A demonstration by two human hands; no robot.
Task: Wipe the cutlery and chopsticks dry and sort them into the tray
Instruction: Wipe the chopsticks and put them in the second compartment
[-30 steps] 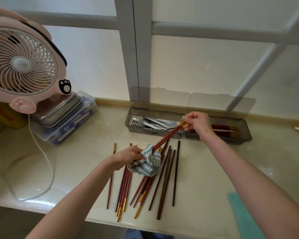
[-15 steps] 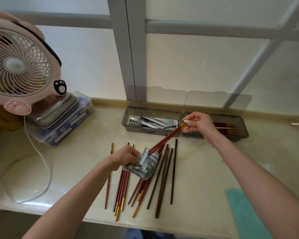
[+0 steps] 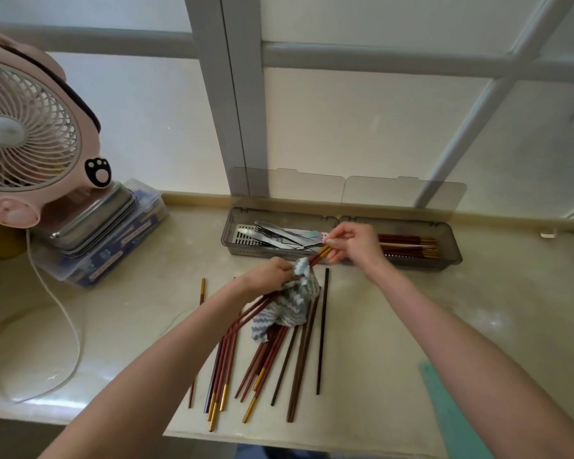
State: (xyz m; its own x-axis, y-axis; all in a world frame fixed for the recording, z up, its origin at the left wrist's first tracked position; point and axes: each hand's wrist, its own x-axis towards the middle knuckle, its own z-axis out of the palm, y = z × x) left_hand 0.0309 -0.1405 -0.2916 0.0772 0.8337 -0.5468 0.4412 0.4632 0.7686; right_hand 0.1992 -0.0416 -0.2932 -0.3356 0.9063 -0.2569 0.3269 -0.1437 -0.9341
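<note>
My right hand (image 3: pixel 352 243) pinches the gold ends of a pair of red chopsticks (image 3: pixel 318 255) just in front of the tray. My left hand (image 3: pixel 269 274) grips a blue-and-white striped cloth (image 3: pixel 289 306) wrapped around the upper part of those chopsticks, near their gold ends. Their lower ends slant down to the left under my left wrist. Several more red and dark brown chopsticks (image 3: pixel 299 352) lie loose on the counter below the cloth. The grey tray (image 3: pixel 454 250) holds metal cutlery (image 3: pixel 279 238) on the left and red chopsticks (image 3: pixel 408 246) on the right.
A pink fan (image 3: pixel 27 134) stands at the left on a metal tin (image 3: pixel 90 217) over a clear plastic box (image 3: pixel 113 246); its white cable (image 3: pixel 63 313) loops across the counter. A teal cloth (image 3: pixel 451 415) lies at the front right. The window frame (image 3: pixel 236 111) backs the tray.
My left hand has slid the cloth up along the held chopsticks, from their lower part towards the gold ends near my right hand. More of the chopsticks now shows below the cloth.
</note>
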